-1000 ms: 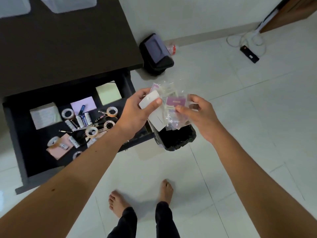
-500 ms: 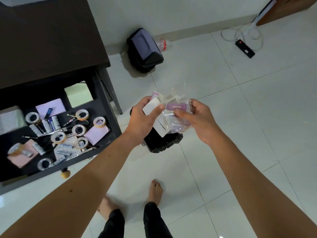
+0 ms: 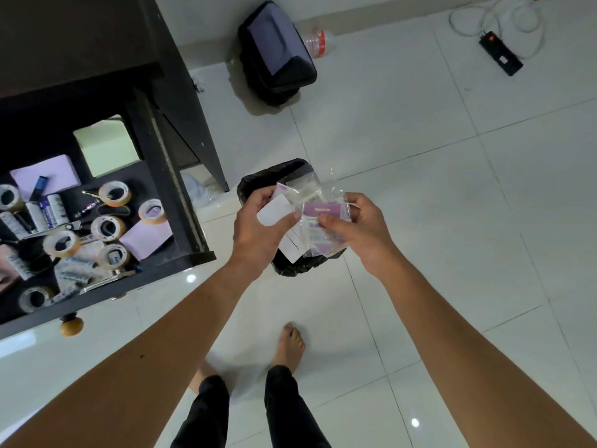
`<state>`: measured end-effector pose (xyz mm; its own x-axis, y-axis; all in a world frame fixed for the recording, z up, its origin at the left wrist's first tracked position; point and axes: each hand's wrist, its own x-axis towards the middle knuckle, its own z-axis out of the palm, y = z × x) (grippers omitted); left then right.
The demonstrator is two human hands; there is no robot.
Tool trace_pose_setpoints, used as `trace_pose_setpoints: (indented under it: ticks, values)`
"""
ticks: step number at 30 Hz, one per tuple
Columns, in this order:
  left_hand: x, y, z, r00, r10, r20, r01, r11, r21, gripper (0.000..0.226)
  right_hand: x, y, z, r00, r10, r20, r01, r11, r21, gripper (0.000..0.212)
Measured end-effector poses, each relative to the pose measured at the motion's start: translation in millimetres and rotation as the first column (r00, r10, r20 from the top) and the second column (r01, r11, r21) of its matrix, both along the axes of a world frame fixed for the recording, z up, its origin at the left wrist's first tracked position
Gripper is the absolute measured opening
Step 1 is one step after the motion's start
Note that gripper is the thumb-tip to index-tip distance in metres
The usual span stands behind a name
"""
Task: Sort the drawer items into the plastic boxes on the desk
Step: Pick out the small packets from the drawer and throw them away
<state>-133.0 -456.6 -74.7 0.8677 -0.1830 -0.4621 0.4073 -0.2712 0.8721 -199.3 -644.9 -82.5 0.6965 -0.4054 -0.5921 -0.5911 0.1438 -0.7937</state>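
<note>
Both hands grasp packets above the black-lined bin (image 3: 287, 265). Left hand (image 3: 258, 232) pinches a white card (image 3: 274, 213). Right hand (image 3: 361, 231) pinches a clear plastic packet (image 3: 319, 210).

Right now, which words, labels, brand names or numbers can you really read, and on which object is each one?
No text is readable.
Purple label in the clear plastic packet: a pale strip, too blurred.
Cylindrical batteries in the open black drawer: printing too small.
Black power strip on the floor: no legible marking.
</note>
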Motion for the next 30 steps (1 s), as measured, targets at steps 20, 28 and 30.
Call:
trace_pose_setpoints:
  ticks: [20, 28, 30]
  values:
    - [-4.0, 20.1, -72.5, 0.997, -0.042, -0.057, 0.051, 0.986, 0.158, 0.081, 8.5, 5.3, -63.8, 0.995, 0.009, -0.101, -0.019, 0.995, -0.095, 0.063]
    - [-9.6, 14.4, -52.7, 0.996, -0.073, -0.049, 0.077, 0.993, 0.089, 0.070, -0.6, 8.2, -51.1, 0.996, 0.047, -0.069, -0.053, 0.995, -0.080, 0.052]
    - [-11.6, 12.7, -47.0, 0.995, -0.088, -0.046, 0.091, 0.993, 0.069, 0.068, -4.0, 9.4, -45.9, 0.997, 0.057, -0.059, -0.062, 0.995, -0.076, 0.052]
